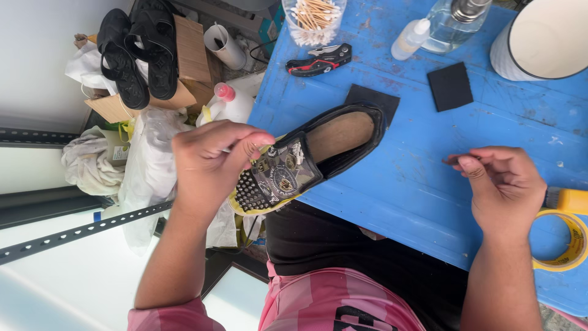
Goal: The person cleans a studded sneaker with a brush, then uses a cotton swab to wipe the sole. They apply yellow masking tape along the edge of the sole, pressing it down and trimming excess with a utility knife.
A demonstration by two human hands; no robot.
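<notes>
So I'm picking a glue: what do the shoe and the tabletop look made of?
Shoe: glossy black upper, probably leather or imitation, metal-looking studs, tan insole; the left hand holds it. Tabletop: painted wood, seemingly; blue planks with worn patches.

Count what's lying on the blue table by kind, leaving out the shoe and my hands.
Black square pads: 2
Clear bottles: 2
Folding knife, red and black: 1
Cup of cotton swabs: 1
White bucket: 1
Yellow tape roll: 1
Yellow-handled brush: 1
Total: 9
</notes>
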